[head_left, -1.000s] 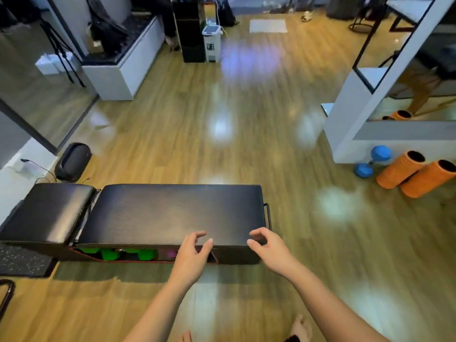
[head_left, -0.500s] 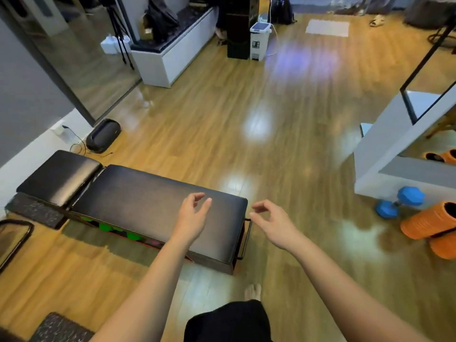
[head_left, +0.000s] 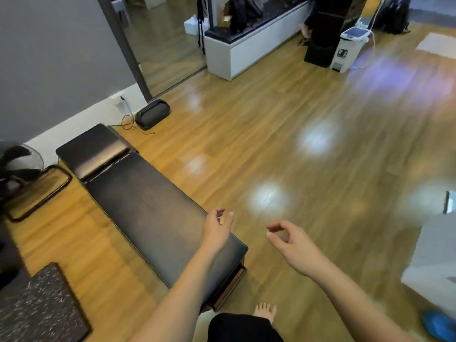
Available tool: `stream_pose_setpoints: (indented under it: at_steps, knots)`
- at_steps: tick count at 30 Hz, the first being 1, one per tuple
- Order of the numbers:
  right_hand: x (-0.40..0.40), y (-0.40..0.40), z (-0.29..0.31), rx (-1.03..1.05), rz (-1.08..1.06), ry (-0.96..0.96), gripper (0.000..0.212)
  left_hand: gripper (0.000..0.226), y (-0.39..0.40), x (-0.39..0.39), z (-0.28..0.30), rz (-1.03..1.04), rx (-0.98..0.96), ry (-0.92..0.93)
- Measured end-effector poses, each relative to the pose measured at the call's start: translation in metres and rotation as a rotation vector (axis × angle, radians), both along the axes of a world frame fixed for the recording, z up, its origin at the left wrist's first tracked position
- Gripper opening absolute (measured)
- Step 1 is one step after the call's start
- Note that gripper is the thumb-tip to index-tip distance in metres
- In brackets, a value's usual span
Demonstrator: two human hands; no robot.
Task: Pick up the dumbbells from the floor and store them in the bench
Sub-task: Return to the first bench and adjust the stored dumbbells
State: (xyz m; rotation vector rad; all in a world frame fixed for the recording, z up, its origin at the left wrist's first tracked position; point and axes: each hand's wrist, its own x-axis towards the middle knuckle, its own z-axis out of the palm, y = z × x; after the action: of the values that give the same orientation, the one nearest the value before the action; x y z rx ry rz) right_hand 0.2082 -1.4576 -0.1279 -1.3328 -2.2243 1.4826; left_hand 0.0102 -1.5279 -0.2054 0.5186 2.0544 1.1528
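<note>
Dumbbell (head_left: 439, 327): a blue shape, blurred and cut by the frame edge, lies on the wooden floor (head_left: 283, 144) at the lower right corner, well apart from both hands; it is probably one head of a dumbbell awaiting pickup. Nearest the camera, a bare foot (head_left: 265, 312) stands on the floor just beside the near end of the bench (head_left: 148, 211). Above it, the left hand (head_left: 216, 230) hangs over the bench's near end with fingers loosely curled, holding nothing. The right hand (head_left: 288, 240) hovers over bare floor, thumb and forefinger nearly meeting in a loose ring, also empty. The bench runs diagonally away to the left, its padded lid lying flat and closed; a lower edge shows at the near end, but no contents are visible. Farther off, a dark speaker (head_left: 153, 114) sits by the wall.

Step in hand, as judged: between loads, hands free. The next move calls for turning right, stooping to the blue dumbbell, and gripping its handle.
</note>
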Motion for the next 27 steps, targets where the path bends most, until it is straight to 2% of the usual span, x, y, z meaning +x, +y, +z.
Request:
stream_pose_setpoints:
  at_steps: [5,10,15,20,23,27]
  knots:
    - [-0.016,0.073,-0.009,-0.038,0.178,-0.021,0.016,0.034,0.045,0.004,0.006,0.123,-0.066,0.018]
    - [-0.04,0.141,-0.019,-0.057,0.438,-0.014,0.015,0.032,0.088,-0.001,-0.001,0.363,-0.071,0.038]
    - [-0.053,0.222,-0.02,-0.009,0.695,0.006,0.026,0.03,0.145,0.017,0.0,0.604,-0.076,0.035]
    - [-0.055,0.304,0.002,0.011,0.976,-0.028,0.03,0.037,0.198,0.055,0.027,0.797,-0.061,0.016]
    - [-0.077,0.343,0.006,-0.002,1.07,-0.037,0.03,0.027,0.216,0.064,0.036,0.916,-0.08,0.021]
    - [-0.118,0.373,0.004,-0.008,1.176,-0.014,0.026,0.032,0.232,0.063,0.033,1.068,-0.09,0.025]
